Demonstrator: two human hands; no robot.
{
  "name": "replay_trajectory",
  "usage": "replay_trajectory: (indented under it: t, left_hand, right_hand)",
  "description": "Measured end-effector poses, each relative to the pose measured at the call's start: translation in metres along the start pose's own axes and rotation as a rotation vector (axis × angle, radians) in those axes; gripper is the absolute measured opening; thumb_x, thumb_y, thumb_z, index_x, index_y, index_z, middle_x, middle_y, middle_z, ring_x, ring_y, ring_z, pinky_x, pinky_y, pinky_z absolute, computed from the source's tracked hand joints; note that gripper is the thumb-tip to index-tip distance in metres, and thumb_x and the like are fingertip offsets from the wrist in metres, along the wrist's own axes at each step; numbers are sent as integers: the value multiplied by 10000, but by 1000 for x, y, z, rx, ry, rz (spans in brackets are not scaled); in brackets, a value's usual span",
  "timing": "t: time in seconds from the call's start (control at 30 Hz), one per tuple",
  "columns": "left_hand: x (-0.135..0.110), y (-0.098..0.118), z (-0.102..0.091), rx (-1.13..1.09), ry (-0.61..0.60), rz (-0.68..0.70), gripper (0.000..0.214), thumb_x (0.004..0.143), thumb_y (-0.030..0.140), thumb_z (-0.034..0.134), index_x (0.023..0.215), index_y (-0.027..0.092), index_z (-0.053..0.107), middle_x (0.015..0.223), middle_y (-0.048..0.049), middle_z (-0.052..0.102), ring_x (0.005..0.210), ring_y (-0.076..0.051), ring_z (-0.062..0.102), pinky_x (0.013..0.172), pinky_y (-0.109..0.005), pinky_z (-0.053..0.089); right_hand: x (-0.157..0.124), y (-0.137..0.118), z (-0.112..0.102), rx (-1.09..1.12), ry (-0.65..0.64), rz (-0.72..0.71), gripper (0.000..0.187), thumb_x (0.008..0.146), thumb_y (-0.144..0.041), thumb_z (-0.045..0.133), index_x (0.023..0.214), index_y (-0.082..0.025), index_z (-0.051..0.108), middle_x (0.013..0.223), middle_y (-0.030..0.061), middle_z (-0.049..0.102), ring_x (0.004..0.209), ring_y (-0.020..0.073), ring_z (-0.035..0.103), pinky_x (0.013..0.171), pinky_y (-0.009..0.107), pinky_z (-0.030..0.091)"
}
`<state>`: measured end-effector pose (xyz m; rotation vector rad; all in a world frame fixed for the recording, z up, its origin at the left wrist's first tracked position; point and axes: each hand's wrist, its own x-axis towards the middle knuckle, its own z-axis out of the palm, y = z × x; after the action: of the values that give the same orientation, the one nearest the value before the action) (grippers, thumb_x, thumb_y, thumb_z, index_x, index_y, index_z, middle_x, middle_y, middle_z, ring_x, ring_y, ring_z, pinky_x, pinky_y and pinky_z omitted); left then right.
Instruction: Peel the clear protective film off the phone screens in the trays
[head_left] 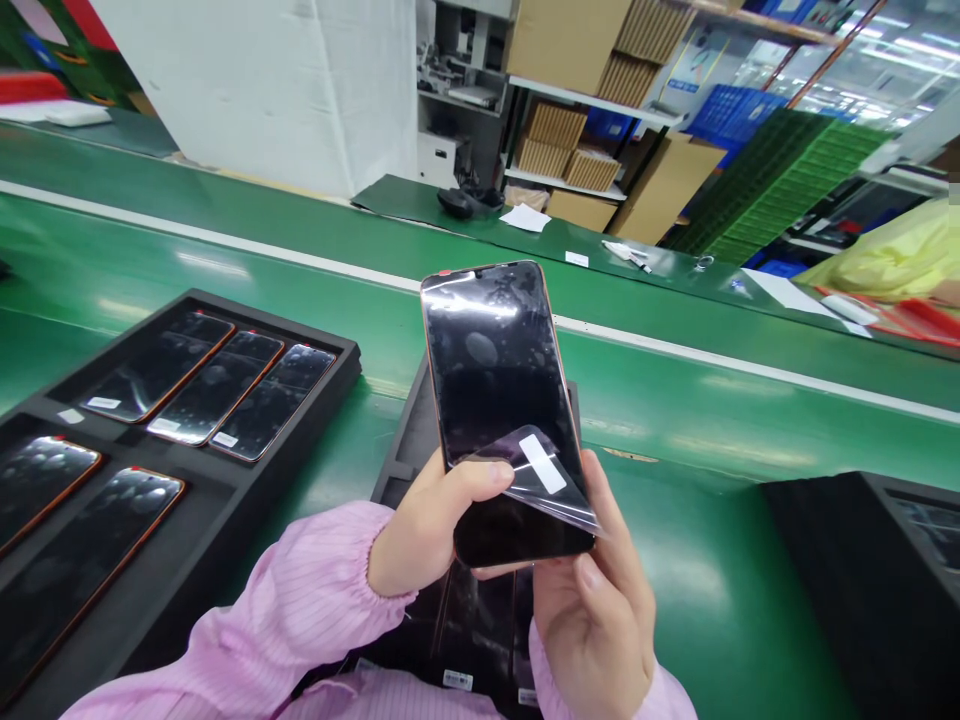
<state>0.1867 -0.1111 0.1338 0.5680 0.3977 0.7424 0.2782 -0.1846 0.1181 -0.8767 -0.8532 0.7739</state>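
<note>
A smartphone with an orange edge is held up in front of me, its dark screen facing me. Clear protective film is partly lifted and folded back at the screen's lower end, and a white label shows on it. My left hand grips the phone's lower left side, its thumb pressed on the folded film. Along the lower right edge, my right hand holds the phone with fingers partly behind it, close to the film's corner. Below the phone, a black tray with more phones is partly hidden.
On the left lies a black foam tray with several phones in slots. Another black tray stands at the right. Beyond the green bench runs a ledge with papers and a pen. Shelves with cardboard boxes and stacked green crates stand behind.
</note>
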Motion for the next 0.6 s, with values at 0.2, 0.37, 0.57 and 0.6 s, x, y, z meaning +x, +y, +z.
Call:
replay_trajectory:
  t: [0.2,0.37,0.57,0.6]
  left_hand:
    - [0,2,2,-7,-137,42,321,797,364,606,934,76,638,629,-44,557,340,-54,350,320,-188,264]
    - [-2,2,2,19,-151,50,317,805,364,597,932,75,633,633,-53,563,344,-62,359,316,-194,258]
    - [-3,0,2,2,-135,72,238,795,346,617,873,124,586,590,-6,520,337,-69,379,307,-186,278]
    - [-3,0,2,2,-133,72,234,793,350,622,859,131,570,574,2,508,333,-71,381,306,-185,281]
  right_hand:
    - [-2,3,-10,-78,-61,-57,477,950,-184,389,1397,-284,520,1383,24,550,1305,294,485,1052,547,468]
    - [-2,4,-11,-118,-63,-65,459,952,-221,418,1392,-293,525,1352,35,577,1275,316,516,1013,578,494]
    - [-1,2,-7,-76,-72,-54,478,940,-190,404,1385,-303,535,1300,26,618,1208,316,579,985,569,520]
    - [-2,2,-6,-70,-82,-54,479,939,-191,406,1387,-304,534,1270,26,639,1162,317,613,955,565,541]
